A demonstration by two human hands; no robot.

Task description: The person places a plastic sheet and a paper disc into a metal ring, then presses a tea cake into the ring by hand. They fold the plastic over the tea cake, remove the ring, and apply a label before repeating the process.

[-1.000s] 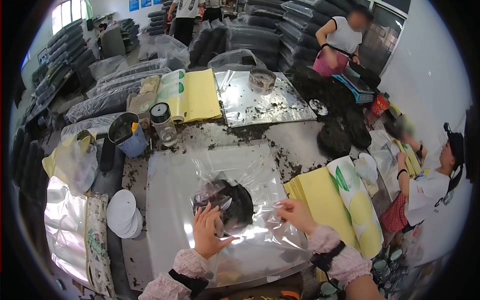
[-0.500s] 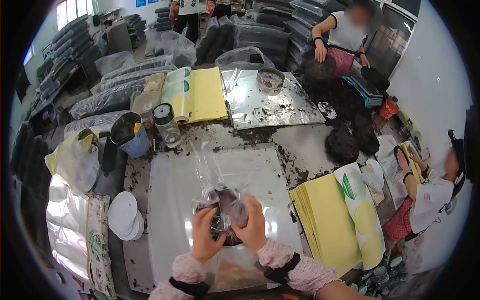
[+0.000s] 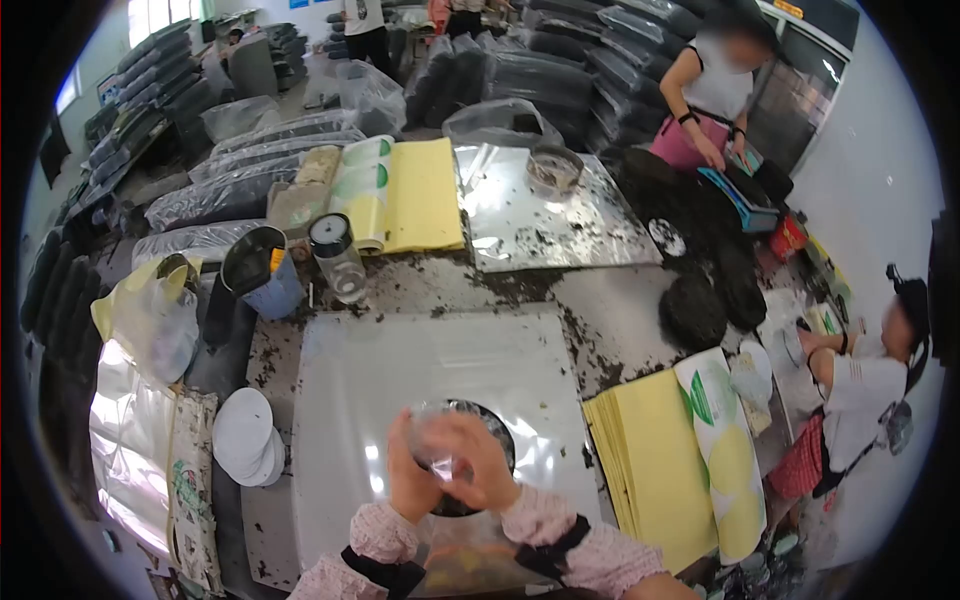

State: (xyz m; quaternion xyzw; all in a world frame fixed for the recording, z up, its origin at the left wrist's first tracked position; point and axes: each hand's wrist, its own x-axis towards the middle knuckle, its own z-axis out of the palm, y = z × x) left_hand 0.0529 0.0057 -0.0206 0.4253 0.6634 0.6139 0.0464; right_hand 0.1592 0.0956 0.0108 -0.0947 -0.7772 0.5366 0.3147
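Note:
On the pale board (image 3: 340, 400) before me lies a dark round cake (image 3: 497, 425), its upper right edge and a little of its lower side showing past my hands. Crumpled clear plastic (image 3: 440, 466) shows between my palms. My left hand (image 3: 408, 470) has its fingers raised and curled around the left of the plastic. From the right, my right hand (image 3: 480, 465) closes over it, its fingers blurred and meeting the left ones. Both hands hide most of the cake.
Yellow sheets (image 3: 650, 460) and a printed roll (image 3: 725, 450) lie right; white discs (image 3: 243, 430) left. Beyond are a blue-grey bucket (image 3: 265, 290), a lidded jar (image 3: 340, 265), a metal sheet (image 3: 560, 225) and dark heaps (image 3: 690, 310). Two co-workers stand at right.
My hands have come together over the cake, and the upright plastic is bunched between them. The far co-worker's hand has moved from the dark heap to the blue box.

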